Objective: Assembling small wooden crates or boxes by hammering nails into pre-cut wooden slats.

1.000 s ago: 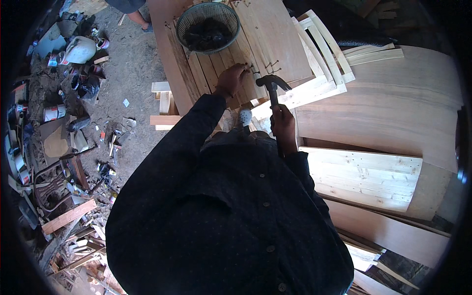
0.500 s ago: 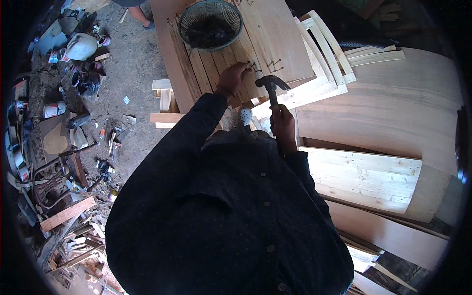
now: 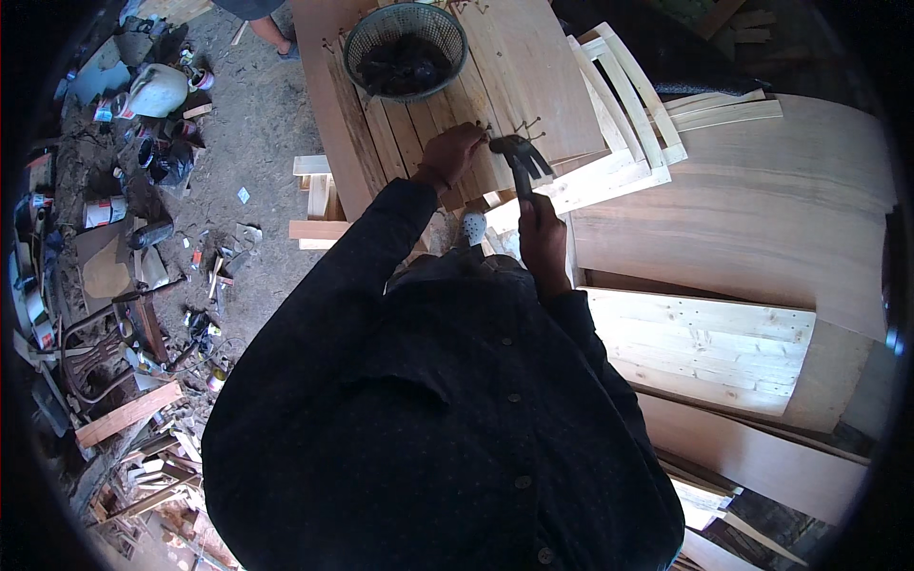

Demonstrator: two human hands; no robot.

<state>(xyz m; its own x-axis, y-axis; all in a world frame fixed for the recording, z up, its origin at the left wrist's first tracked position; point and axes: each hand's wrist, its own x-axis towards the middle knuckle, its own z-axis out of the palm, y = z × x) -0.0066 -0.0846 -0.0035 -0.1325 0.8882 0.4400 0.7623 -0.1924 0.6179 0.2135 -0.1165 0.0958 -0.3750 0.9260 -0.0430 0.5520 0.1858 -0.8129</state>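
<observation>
My right hand (image 3: 544, 238) grips the handle of a claw hammer (image 3: 517, 157), whose dark head is beside the fingertips of my left hand. Fingers pinched together, my left hand (image 3: 451, 155) holds what looks like a nail (image 3: 488, 129) against the near edge of a wooden panel (image 3: 543, 81); its lower part is hidden by the fingers. Just right of the hammer head, several nails (image 3: 526, 127) stick up out of the panel. A green-grey plastic basket (image 3: 461, 71) with a dark heap inside sits on the panel's planks, beyond my left hand.
Pale slatted frames (image 3: 624, 86) lie to the panel's right, beside a large plywood sheet (image 3: 743, 190) and a jointed board (image 3: 705, 343). Debris, cans and a white jug (image 3: 158, 90) litter the floor at left. Another person's leg (image 3: 269, 31) shows at the top.
The hammer head has come slightly left and up, closer to my left fingertips, with my right hand rising a little. My left hand stays nearly in place.
</observation>
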